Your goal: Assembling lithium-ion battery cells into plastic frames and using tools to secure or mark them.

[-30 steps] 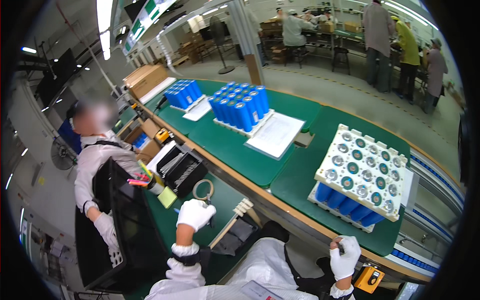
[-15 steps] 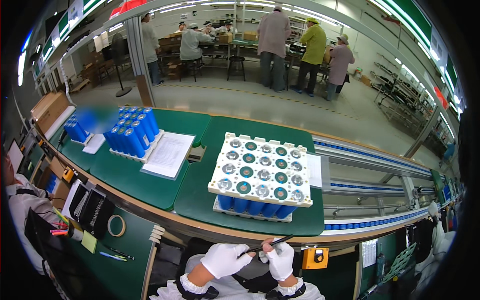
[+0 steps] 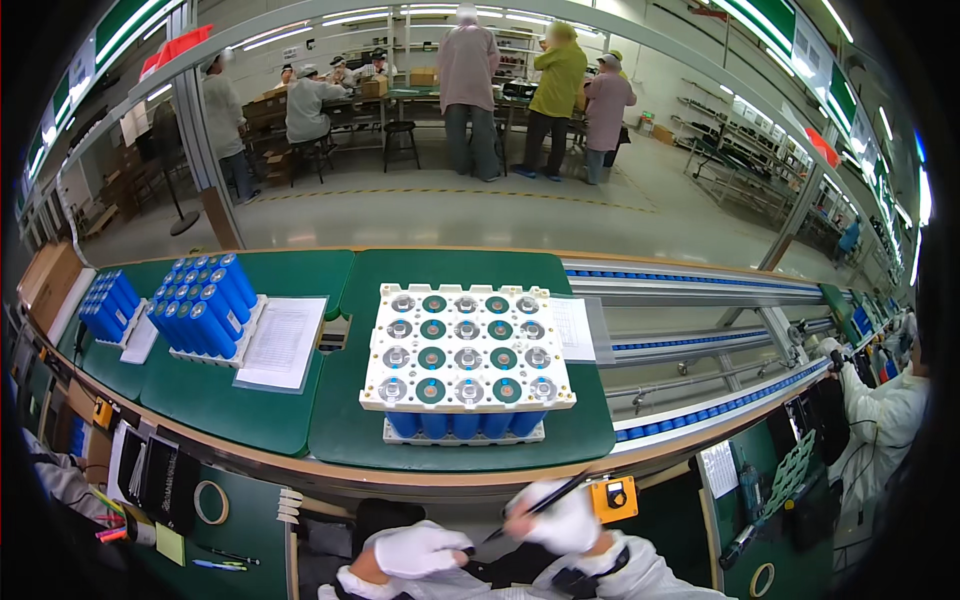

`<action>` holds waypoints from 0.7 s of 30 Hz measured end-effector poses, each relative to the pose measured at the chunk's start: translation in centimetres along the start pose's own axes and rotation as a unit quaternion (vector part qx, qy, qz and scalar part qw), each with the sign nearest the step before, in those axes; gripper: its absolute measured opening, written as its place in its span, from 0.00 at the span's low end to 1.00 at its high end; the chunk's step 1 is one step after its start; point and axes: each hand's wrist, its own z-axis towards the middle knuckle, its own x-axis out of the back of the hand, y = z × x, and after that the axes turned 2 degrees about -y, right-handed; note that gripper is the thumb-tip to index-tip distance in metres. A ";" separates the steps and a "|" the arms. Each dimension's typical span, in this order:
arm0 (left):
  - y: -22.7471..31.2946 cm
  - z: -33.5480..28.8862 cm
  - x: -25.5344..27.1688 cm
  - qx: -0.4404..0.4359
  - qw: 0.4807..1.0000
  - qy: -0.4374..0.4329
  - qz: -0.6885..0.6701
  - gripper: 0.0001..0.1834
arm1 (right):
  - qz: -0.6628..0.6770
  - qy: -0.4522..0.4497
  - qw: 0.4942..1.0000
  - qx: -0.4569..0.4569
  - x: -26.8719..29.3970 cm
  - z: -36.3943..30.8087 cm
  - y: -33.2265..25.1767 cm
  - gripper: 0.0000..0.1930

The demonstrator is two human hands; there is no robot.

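Note:
In my right hand (image 3: 555, 518) is a slim black pen (image 3: 562, 492), slanting down toward my left. The hand is slightly smeared by motion. My left hand (image 3: 422, 552) is closed at the pen's lower end, with a small dark thing (image 3: 467, 550) at its fingertips that I cannot make out. Both hands wear white gloves with bare fingertips and are below the bench edge. Ahead of them stands a battery pack: a white cell holder (image 3: 466, 345) with round openings sits over upright blue cylindrical cells (image 3: 470, 427).
More blue cells (image 3: 205, 305) stand in white holders on the left, beside a printed sheet (image 3: 285, 345). Another sheet (image 3: 573, 330) lies behind the pack. Roller conveyors (image 3: 720, 400) run right. An orange control box (image 3: 613, 497) hangs under the bench edge. A co-worker's sleeve (image 3: 880, 410) shows at right.
My hands have moved apart; the right one has risen slightly with the pen, the left has dropped lower. The view has shifted, so the pack appears further left.

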 end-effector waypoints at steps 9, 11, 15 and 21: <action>-0.4 -1.4 8.3 0.120 0.834 0.538 0.041 0.07 | 0.108 0.198 0.972 0.065 9.8 3.1 -5.9 0.16; -2.0 -0.2 10.1 0.113 0.797 0.583 0.110 0.08 | 0.071 0.132 0.988 0.019 9.8 4.9 -7.5 0.13; -3.4 2.6 9.8 0.159 0.749 0.513 0.388 0.07 | -0.135 0.080 0.985 0.078 10.4 9.8 -6.4 0.11; -4.7 2.4 10.0 0.149 0.771 0.532 0.317 0.04 | -0.118 0.079 0.990 0.025 9.5 12.8 -4.8 0.07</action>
